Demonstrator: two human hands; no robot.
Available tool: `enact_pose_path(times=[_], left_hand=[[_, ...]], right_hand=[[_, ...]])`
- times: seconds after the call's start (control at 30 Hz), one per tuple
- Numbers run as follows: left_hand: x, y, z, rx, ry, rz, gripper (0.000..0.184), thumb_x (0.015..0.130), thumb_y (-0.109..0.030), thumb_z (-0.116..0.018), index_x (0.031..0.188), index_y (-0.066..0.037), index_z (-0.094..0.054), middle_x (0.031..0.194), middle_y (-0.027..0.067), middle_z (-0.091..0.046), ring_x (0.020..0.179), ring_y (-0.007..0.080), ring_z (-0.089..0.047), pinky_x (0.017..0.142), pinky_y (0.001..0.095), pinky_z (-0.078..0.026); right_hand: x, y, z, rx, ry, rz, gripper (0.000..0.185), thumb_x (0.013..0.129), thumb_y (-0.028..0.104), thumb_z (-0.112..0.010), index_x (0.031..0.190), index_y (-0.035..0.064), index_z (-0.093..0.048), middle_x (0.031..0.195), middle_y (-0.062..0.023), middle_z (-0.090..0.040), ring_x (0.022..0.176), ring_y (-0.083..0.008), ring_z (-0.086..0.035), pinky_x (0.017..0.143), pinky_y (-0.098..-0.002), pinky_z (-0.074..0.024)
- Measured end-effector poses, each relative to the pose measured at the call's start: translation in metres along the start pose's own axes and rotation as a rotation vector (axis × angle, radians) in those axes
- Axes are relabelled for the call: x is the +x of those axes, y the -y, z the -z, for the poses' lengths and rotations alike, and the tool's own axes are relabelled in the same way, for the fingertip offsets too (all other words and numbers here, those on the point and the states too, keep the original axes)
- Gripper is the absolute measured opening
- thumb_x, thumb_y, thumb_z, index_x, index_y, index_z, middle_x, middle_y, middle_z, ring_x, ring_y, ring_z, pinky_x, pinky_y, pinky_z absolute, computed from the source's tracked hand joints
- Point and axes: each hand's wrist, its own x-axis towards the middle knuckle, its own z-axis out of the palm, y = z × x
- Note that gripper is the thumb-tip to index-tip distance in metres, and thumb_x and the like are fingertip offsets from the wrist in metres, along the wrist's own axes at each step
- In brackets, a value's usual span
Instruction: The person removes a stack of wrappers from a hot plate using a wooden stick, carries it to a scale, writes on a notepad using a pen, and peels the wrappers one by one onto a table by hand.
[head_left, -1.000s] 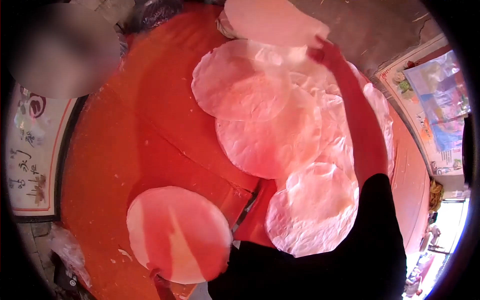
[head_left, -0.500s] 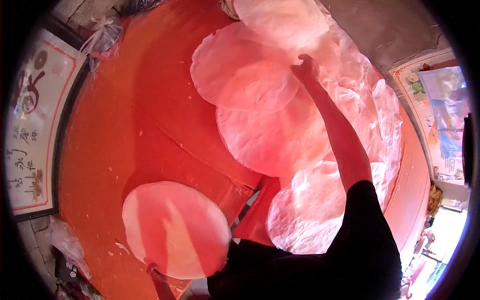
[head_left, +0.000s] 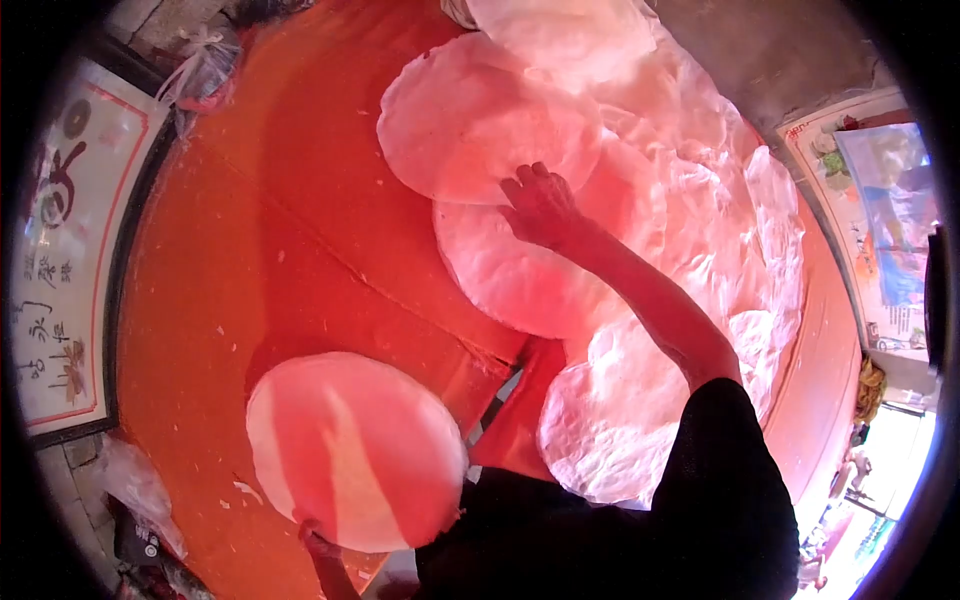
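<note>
At the lower left, a smooth, pale round dough sheet (head_left: pixel 355 440) lies near the table's edge. My left hand (head_left: pixel 320 545) holds its near rim, fingertips over the edge. Farther up, my right hand (head_left: pixel 543 207) is stretched out with fingers apart, over the border where an upper round dough sheet (head_left: pixel 480 120) overlaps a lower one (head_left: pixel 500 275). Whether its palm presses on them I cannot tell. Another round sheet (head_left: pixel 560 35) lies at the top, and a wrinkled, brightly lit one (head_left: pixel 600 440) is below my right forearm.
Overlapping crumpled sheets (head_left: pixel 710 230) cover the right side of the orange-red table (head_left: pixel 220 280). A gap (head_left: pixel 495 405) splits the tabletop near my body. A framed sign with writing (head_left: pixel 85 250) stands along the left edge, with a tied plastic bag (head_left: pixel 205 70) above it.
My right hand has moved left and down from the right side of the upper sheet to its lower border, and its fingers have spread. My left hand stays on the rim.
</note>
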Motion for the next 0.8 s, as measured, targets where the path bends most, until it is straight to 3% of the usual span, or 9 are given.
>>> enact_pose_path(times=[0.13,0.27,0.4,0.43,0.47,0.53,0.6,0.67,0.8], left_hand=[[-0.014,-0.013,-0.047,-0.038,0.097,0.119,0.053,0.071,-0.016,-0.054,0.124,-0.01,-0.05,0.124,0.0063,-0.053,0.118,0.0264,-0.05,0.098,0.042,-0.044],[-0.002,0.004,0.008,0.041,0.095,0.014,0.054,0.074,-0.019,-0.054,0.127,-0.011,-0.048,0.125,0.0059,-0.053,0.118,0.0266,-0.049,0.098,0.0407,-0.043],[0.009,0.009,0.027,0.057,0.053,-0.023,0.053,0.076,-0.02,-0.053,0.129,-0.012,-0.047,0.125,0.0057,-0.053,0.117,0.026,-0.048,0.098,0.0402,-0.043],[0.008,0.009,0.026,0.056,0.029,-0.016,0.052,0.076,-0.02,-0.053,0.127,-0.012,-0.047,0.124,0.0055,-0.053,0.116,0.0258,-0.049,0.098,0.0401,-0.043],[0.007,0.008,0.025,0.068,-0.001,-0.012,0.051,0.076,-0.02,-0.054,0.126,-0.012,-0.047,0.122,0.0054,-0.053,0.115,0.0256,-0.049,0.097,0.0399,-0.043],[0.008,0.009,0.025,0.083,-0.043,0.006,0.049,0.075,-0.021,-0.054,0.122,-0.012,-0.048,0.12,0.0051,-0.053,0.114,0.0252,-0.049,0.097,0.0396,-0.043],[0.015,0.01,0.022,0.099,-0.077,0.012,0.046,0.074,-0.022,-0.055,0.119,-0.013,-0.049,0.117,0.0048,-0.053,0.112,0.0248,-0.049,0.096,0.0392,-0.043],[0.022,0.011,0.019,0.117,-0.097,0.017,0.044,0.074,-0.022,-0.055,0.116,-0.013,-0.049,0.115,0.0045,-0.054,0.11,0.0243,-0.049,0.095,0.0389,-0.043],[0.026,0.01,0.02,0.154,-0.135,0.028,0.039,0.072,-0.023,-0.056,0.11,-0.013,-0.051,0.11,0.0038,-0.054,0.107,0.0235,-0.05,0.093,0.0383,-0.042]], right_hand=[[0.002,-0.008,-0.012,-0.07,0.02,0.124,0.006,0.069,0.01,-0.059,0.073,0.007,-0.057,0.075,-0.0109,-0.056,0.073,-0.0289,-0.058,0.057,-0.0426,-0.0489],[0.013,0.034,0.022,0.054,-0.135,0.121,0.005,0.066,0.009,-0.057,0.069,0.0085,-0.052,0.07,-0.0096,-0.054,0.068,-0.0265,-0.056,0.055,-0.0402,-0.0484],[0.01,0.037,0.016,0.227,0.056,0.136,0.023,0.079,0.023,-0.064,0.091,0.0037,-0.064,0.083,-0.0122,-0.063,0.078,-0.0299,-0.061,0.062,-0.0387,-0.0517],[0.014,0.031,0.016,0.326,0.04,0.039,0.036,0.081,0.034,-0.067,0.1,0.0037,-0.067,0.091,-0.0142,-0.067,0.084,-0.0293,-0.064,0.068,-0.0388,-0.0526],[0.021,0.021,0.015,0.324,0.042,0.038,0.036,0.081,0.034,-0.067,0.1,0.0037,-0.067,0.091,-0.0142,-0.067,0.084,-0.0293,-0.064,0.068,-0.0388,-0.0526],[0.046,-0.012,0.017,0.676,-0.133,-0.313,0.033,0.079,0.034,-0.068,0.096,0.0053,-0.069,0.089,-0.0161,-0.068,0.081,-0.0275,-0.066,0.072,-0.0389,-0.0523],[0.075,-0.065,0.011,0.455,-0.406,-0.355,0.031,0.078,0.03,-0.07,0.098,0.0067,-0.068,0.08,-0.0176,-0.069,0.072,-0.0265,-0.067,0.069,-0.0362,-0.0531],[0.093,-0.106,0.023,0.494,-0.32,-0.619,0.036,0.076,0.032,-0.072,0.101,0.0076,-0.067,0.086,-0.0186,-0.068,0.08,-0.0278,-0.066,0.073,-0.0365,-0.0523],[0.137,-0.128,0.013,0.136,-0.314,-0.636,0.043,0.073,0.036,-0.074,0.103,0.0068,-0.065,0.099,-0.0187,-0.064,0.096,-0.0306,-0.061,0.079,-0.0412,-0.0502]])
